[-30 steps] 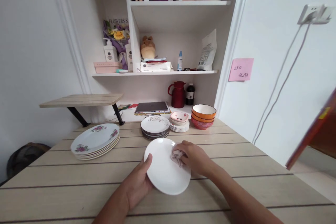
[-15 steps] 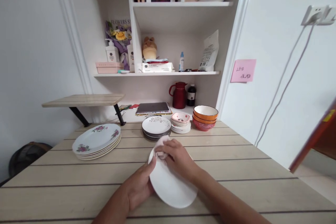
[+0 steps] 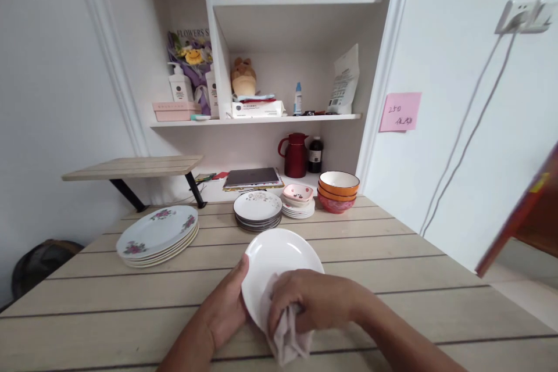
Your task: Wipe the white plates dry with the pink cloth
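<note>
A plain white plate [image 3: 281, 250] is tilted up above the table in front of me. My left hand [image 3: 229, 305] grips its left edge, thumb on the rim and the other fingers hidden beneath. In my right hand [image 3: 311, 299] is a crumpled pale pink cloth [image 3: 290, 340], bunched under the fingers and pressed against the lower part of the plate. Part of the cloth hangs over the plate's near edge.
Behind the plate stand dark-rimmed plates [image 3: 258, 207], small white dishes [image 3: 299, 208] with a pink square dish [image 3: 298, 192] on top, and stacked bowls [image 3: 339, 190]. Floral oval plates [image 3: 159, 235] are stacked at left, below a small raised shelf [image 3: 133, 167]. A red jug [image 3: 296, 155] stands farther back.
My right hand has moved the cloth from the plate's far left edge down to its near edge. My left hand still grips the plate, and the view has shifted slightly.
</note>
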A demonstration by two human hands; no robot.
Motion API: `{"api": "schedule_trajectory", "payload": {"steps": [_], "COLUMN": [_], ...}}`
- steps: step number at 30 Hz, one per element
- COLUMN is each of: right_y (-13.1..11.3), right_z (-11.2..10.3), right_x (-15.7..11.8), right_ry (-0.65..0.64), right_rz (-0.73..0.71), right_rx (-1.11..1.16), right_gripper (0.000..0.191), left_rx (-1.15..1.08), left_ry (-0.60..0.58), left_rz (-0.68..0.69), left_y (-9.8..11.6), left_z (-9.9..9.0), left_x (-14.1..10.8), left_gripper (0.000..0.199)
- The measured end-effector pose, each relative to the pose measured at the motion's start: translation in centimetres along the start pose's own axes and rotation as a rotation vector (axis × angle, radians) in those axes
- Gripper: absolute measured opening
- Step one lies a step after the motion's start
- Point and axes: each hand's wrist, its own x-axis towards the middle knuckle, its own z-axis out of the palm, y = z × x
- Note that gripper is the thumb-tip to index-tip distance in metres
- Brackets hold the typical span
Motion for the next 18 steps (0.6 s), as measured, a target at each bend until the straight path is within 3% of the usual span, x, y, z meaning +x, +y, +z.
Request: {"api": "schedule_trajectory", "payload": {"steps": [2,4,8,11,18], "right_y": [0.4,1.1,2.7,4.0,5.7], "right_z": [-1.1,-2.1,-2.8,-2.2,-0.2], "right_x": [-1.4,-2.6,-3.2,-2.0,2.5], "right_ry": [-0.072,-0.013,0.328,0.587,0.810], "right_rz": [0.093,0.209,0.393,0.478,0.477], "right_rx": [0.022,0.011,-0.186,-0.372,-0.491], "right_gripper": [0.049,0.051,0.050,0.044,0.037], "left_rx": [0.007,0.023,0.049,0.045,0.058], "left_ry": [0.029,0.069,0.101,0.081,0.094], "left_rz": [0.017,0.029,0.023,0.012,-0.005], "left_y": [0.0,-0.1,-0.1,-0.1,0.1], "left_z": [-0.1,-0.3,-0.7,-0.6,0.4], "left_x": [-0.1,-0.1,0.1,0.2,0.0], "left_gripper": [0.066,0.069,0.073,0.073,0.069]}}
